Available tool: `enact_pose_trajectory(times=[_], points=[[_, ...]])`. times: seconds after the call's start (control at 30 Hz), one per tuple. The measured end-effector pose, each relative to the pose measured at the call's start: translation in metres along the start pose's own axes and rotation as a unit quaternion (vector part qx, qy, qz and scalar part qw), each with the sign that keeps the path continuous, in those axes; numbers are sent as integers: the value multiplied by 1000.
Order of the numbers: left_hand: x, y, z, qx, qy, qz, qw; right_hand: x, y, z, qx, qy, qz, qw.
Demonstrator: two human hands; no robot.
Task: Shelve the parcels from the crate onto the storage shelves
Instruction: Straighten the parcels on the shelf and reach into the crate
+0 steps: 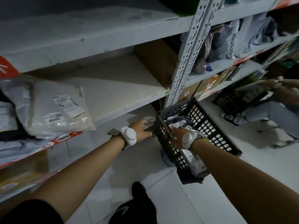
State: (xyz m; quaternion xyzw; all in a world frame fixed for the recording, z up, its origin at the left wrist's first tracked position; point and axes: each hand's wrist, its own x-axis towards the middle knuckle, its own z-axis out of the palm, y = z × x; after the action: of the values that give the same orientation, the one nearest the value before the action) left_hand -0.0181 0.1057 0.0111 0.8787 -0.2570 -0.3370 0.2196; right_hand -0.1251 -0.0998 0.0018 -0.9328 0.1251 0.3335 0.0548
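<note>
A black mesh crate (208,126) sits tilted at the centre right of the frame, above the white tiled floor (145,167) and just below the foot of a perforated grey upright (189,50). Inside it lie crumpled silvery-grey parcels (181,121), filling the far end and showing through the mesh at the near end.

The right hand (178,135) comes in from the lower right and reaches over the crate's long left rim, its fingers curled around that rim. The left hand (140,129) is just left of the crate, its thumb against the crate's outer corner and its fingers reaching toward a striped grey packet (148,120) beside the crate's far end. I cannot tell whether this hand grips anything. Each wrist wears a bulbous white band (129,135).

The storage shelves (113,88) fill the upper half of the frame. At middle left, a large pale plastic mailer (48,107) with printed labels lies on one shelf and overhangs its red-striped edge (63,138). A brown cardboard box (155,62) stands at the back of the same shelf, near the upright. To the right of the upright, soft bags (226,42) crowd a shelf, with a row of cartons (208,83) below.

At the right edge, a second black crate (231,101) stands on the floor, with another person's hand (273,84) above it.
</note>
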Motion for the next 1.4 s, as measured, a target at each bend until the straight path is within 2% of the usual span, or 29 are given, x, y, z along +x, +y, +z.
enact_pose_trajectory(times=[0.1,0.3,0.4,0.5,0.63,0.87,0.97,1.1,1.27,1.4], points=[[31,22,17,-10,-1,13,1000,6,43,4,16,-7,39,999],[94,49,84,-6,-33,-11,999,33,139,37,18,-15,62,998],[138,44,140,-18,-28,-41,999,49,183,55,9,-50,55,997],[147,69,171,-34,-43,-83,995,76,223,76,24,-61,53,996],[177,82,230,-15,26,-152,988,125,265,132,29,-106,59,992],[220,71,321,-16,112,-259,959,186,306,213,73,-80,110,988],[218,61,325,-37,166,-251,953,197,304,224,134,-54,156,977],[221,47,344,-97,227,-231,941,225,310,245,174,-54,175,968],[220,54,344,-121,250,-255,926,252,316,264,279,-56,194,939],[217,64,342,-103,240,-285,922,250,314,260,286,-86,220,929]])
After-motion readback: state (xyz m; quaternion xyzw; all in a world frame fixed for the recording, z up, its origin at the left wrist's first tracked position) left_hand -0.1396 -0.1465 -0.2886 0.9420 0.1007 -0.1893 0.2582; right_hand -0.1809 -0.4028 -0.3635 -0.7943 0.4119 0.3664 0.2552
